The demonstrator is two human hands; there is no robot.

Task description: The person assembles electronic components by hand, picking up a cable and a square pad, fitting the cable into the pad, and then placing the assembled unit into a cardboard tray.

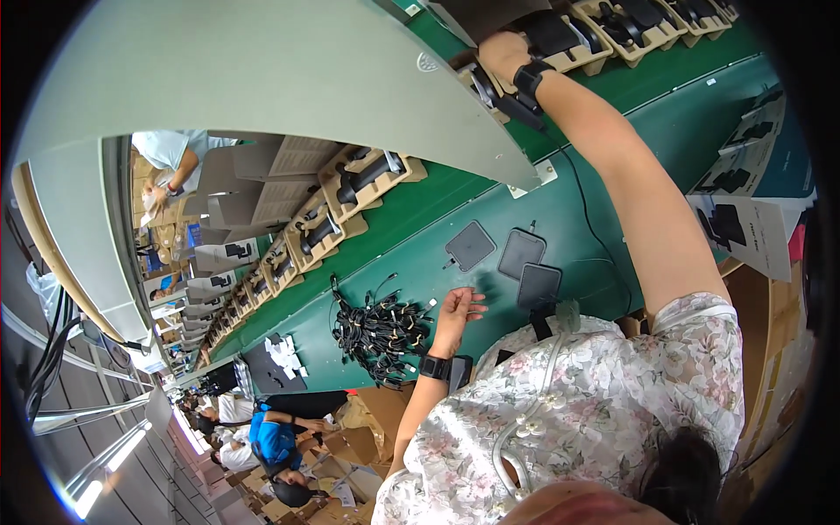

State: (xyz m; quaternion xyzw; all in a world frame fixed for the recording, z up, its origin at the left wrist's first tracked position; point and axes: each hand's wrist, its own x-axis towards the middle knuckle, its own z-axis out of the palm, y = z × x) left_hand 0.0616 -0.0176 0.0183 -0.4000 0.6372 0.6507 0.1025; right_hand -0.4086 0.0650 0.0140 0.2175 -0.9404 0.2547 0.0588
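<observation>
My right hand (505, 54) reaches far out to a tan moulded tray (573, 63) on the green belt. Its fingers are mostly hidden beside a dark box flap (490, 16) and black parts. Over the green bench, my left hand (459, 311) hangs with fingers apart and nothing in it. Just beyond it lie a flat black square pad (471, 246) and two more, one (522, 254) partly overlapped by the other (539, 286). To its left is a heap of bundled black cables (385, 328).
A grey metal panel (350, 79) juts over the belt, its corner near my right forearm. Trays of black parts (350, 188) line the belt. Printed boxes (744, 223) stand at right. A thin black cable (588, 206) crosses the bench. Co-workers, one in blue (276, 437), are at left.
</observation>
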